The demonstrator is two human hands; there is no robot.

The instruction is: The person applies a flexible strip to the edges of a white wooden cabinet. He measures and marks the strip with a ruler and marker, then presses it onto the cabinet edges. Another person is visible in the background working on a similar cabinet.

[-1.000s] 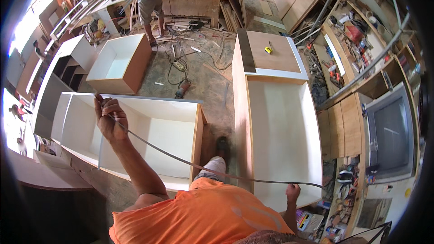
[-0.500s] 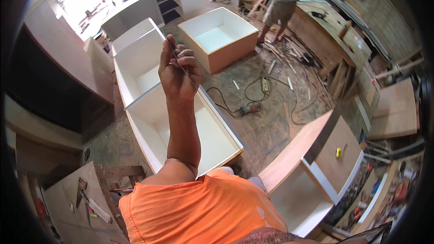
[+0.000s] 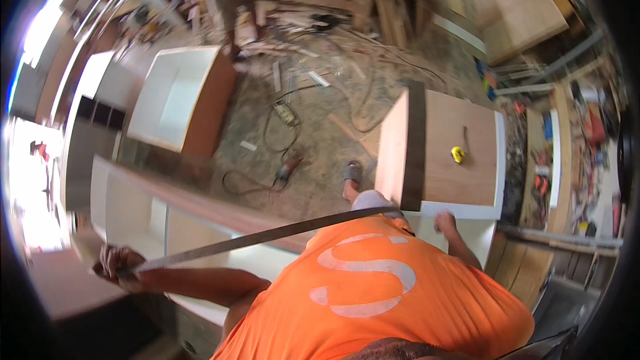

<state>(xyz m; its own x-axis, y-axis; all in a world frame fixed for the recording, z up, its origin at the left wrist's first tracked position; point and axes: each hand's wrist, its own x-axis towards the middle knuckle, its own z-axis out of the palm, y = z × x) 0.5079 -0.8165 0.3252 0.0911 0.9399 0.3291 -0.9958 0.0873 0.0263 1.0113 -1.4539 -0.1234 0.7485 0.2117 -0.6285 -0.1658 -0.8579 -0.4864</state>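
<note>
My left hand (image 3: 120,265) is stretched far out to the left, its fingers closed around one end of a long, thin, dark flat strip (image 3: 267,235). The strip runs slantwise in front of my orange shirt, its other end near the corner of a wooden cabinet box (image 3: 460,117). A dark band (image 3: 415,153) lines one edge of that box, and a white edge (image 3: 460,210) faces me. At this white edge is my right hand (image 3: 445,221), fingers curled; what they grip, if anything, is hidden. A yellow tape measure (image 3: 457,155) lies on top of the box.
Long white-lined cabinet boxes (image 3: 133,213) stand at my left, with another open box (image 3: 177,97) beyond. A corded power tool (image 3: 288,167) and a power strip (image 3: 285,114) lie on the floor among offcuts. A person (image 3: 227,0) stands farther off. Tools fill a tray (image 3: 593,133) at right.
My view has swung right, toward the box with the tape measure. My left hand, raised ahead before, now reaches out left with the strip. My right hand has come into view.
</note>
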